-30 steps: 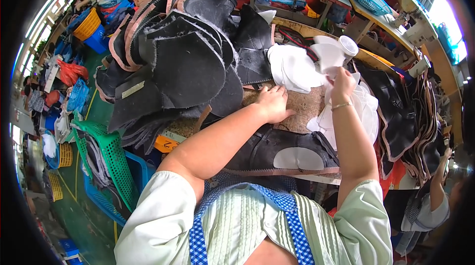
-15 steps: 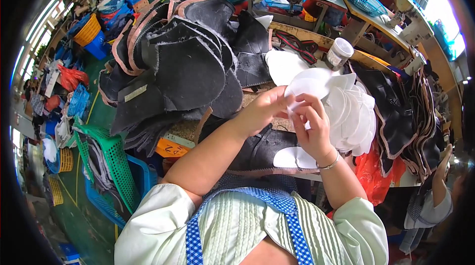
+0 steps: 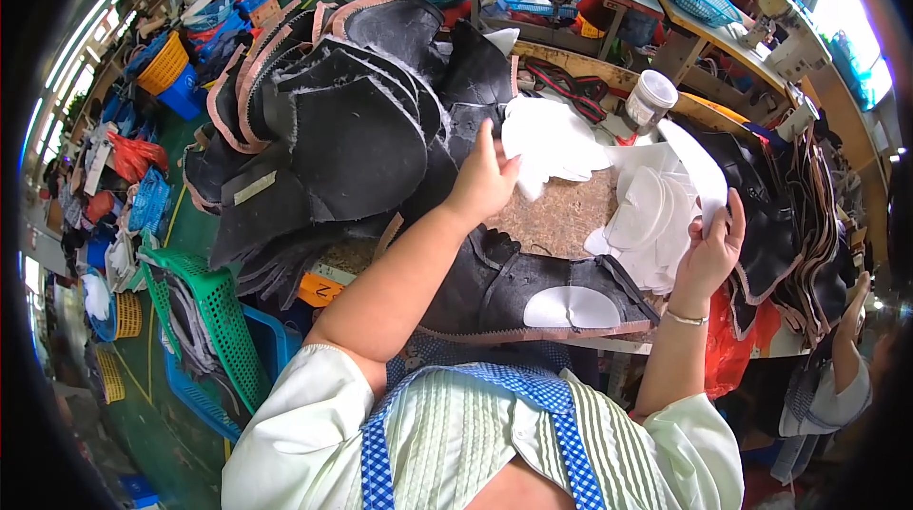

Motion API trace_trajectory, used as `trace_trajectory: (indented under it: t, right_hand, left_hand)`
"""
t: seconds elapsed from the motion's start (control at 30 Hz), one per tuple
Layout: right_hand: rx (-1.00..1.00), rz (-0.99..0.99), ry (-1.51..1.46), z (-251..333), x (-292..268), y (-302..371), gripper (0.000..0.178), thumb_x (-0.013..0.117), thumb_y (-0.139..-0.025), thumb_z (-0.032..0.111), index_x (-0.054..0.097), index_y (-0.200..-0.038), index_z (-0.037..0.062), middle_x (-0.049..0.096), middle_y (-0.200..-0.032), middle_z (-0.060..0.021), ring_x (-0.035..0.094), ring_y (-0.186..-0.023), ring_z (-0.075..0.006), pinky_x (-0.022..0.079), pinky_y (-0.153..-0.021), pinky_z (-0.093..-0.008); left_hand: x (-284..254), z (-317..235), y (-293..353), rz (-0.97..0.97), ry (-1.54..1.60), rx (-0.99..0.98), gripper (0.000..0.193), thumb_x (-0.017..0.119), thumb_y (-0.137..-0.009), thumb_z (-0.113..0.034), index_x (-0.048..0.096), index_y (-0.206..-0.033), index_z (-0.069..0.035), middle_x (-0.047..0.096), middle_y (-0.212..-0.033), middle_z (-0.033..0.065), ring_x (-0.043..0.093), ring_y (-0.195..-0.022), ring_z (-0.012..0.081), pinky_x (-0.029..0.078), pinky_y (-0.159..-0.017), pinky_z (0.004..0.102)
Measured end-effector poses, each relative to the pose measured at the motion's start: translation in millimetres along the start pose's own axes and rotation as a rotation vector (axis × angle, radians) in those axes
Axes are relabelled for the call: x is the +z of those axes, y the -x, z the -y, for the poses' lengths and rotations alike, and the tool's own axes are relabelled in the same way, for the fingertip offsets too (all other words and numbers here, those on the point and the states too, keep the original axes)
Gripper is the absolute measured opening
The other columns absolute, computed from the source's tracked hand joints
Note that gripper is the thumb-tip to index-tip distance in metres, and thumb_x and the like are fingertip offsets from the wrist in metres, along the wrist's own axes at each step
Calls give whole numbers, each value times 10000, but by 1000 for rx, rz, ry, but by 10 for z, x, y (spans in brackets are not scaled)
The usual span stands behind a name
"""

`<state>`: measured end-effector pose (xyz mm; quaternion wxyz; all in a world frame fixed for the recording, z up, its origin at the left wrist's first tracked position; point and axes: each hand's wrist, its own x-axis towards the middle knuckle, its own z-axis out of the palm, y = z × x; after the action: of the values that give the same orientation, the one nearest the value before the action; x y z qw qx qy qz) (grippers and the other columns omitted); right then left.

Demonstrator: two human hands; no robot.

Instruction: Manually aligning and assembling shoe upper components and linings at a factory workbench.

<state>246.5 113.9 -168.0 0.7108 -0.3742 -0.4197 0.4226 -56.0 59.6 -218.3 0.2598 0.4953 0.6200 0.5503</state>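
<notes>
My right hand pinches a curved white sheet piece at its lower end, raised over a fanned pile of white rounded pieces. My left hand is empty, its thumb and forefinger apart, beside another stack of white pieces. In front of me lies a black panel with a pinkish zigzag edge. On it, near the front edge, sits a white oval piece.
Black cut panels are heaped at left, and more stacked panels hang at right. A white-lidded tub stands behind the white pieces. Green and blue baskets stand on the floor at left; red plastic hangs at the front right.
My hands have parted: the right moved right with a white piece, the left moved left and up. The white oval on the black panel and the brown tabletop are now uncovered.
</notes>
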Motion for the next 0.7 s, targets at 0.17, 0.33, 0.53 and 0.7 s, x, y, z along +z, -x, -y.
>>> trace_trajectory:
  t: [0.17, 0.33, 0.53, 0.7]
  right_hand:
    - [-312, 270, 520, 69, -78, 394, 496, 688, -760, -138, 605, -1228, 3, 653, -1086, -90, 623, -1008, -197, 482, -912, -302]
    - [-626, 244, 914, 213, -575, 241, 137, 698, -792, -88, 661, -921, -61, 676, -957, -77, 638, -871, -202, 494, -830, -292]
    - [533, 283, -83, 302, -862, 79, 217, 569, -968, 112, 620, -1126, -27, 666, -1135, -120, 636, -1020, -228, 508, -875, -355]
    - [498, 232, -446, 208, -1047, 63, 289, 493, -1009, 167, 571, -1246, 20, 628, -1238, -141, 626, -1074, -276, 517, -850, -381]
  left_hand:
    - [-123, -491, 586, 135, -600, 717, 740, 743, -804, -276, 394, -1378, 35, 445, -1393, 231, 462, -1277, 395, 388, -1066, 451]
    - [-471, -122, 1514, 837, -691, 451, 878, 762, -678, -544, 452, -1427, -205, 285, -1552, 149, 216, -1454, 353, 156, -1139, 585]
    - [-279, 290, 1832, 496, -951, 576, 702, 636, -849, -321, 348, -1481, -220, 265, -1560, 165, 227, -1446, 374, 181, -1115, 613]
    - [-37, 84, 1781, 446, -725, 428, 712, 638, -820, -244, 363, -1452, -70, 253, -1542, 234, 205, -1440, 426, 144, -1115, 632]
